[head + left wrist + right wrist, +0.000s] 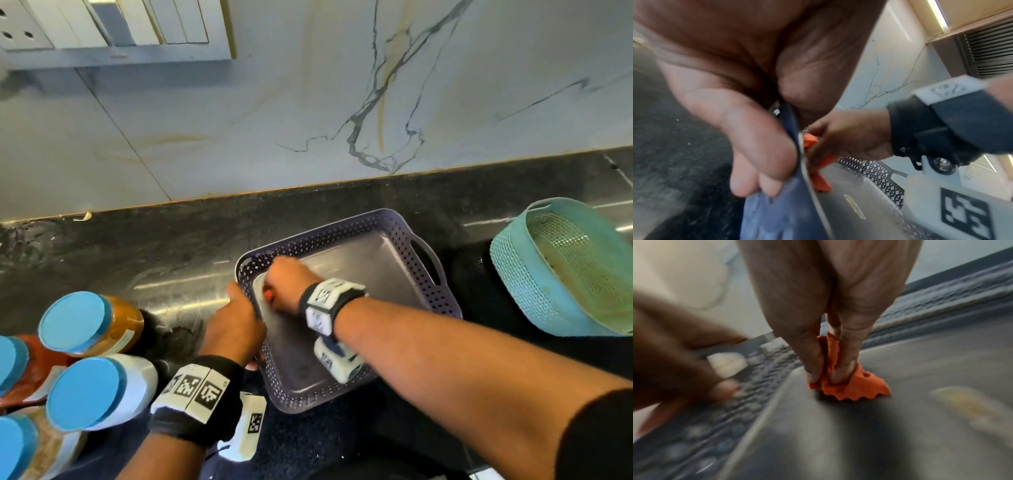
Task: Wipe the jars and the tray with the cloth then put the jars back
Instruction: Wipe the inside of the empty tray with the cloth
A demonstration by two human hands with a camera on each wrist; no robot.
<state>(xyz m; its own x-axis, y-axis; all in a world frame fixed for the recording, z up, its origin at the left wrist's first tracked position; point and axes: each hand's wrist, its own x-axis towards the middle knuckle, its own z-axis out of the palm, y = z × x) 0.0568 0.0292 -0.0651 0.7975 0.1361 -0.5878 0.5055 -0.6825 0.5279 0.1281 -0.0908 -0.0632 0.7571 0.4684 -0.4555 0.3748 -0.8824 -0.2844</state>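
A grey-purple perforated tray (363,226) lies on the dark counter. My left hand (236,325) grips its left rim (797,146), fingers outside and thumb inside. Inside the tray, near its left end, my right hand (287,284) pinches a bunched orange cloth (849,386) and presses it on the tray floor (920,369). The cloth (812,141) also shows under that hand in the left wrist view. Several jars with blue lids stand left of the tray: an amber one (89,322), a white one (99,394), a red one (20,366) and a brown one (27,448).
A teal mesh basket (513,263) stands on the counter right of the tray. The marble wall (308,102) runs behind, with a switch panel (113,31) at upper left. A yellowish smear (962,402) marks the tray floor.
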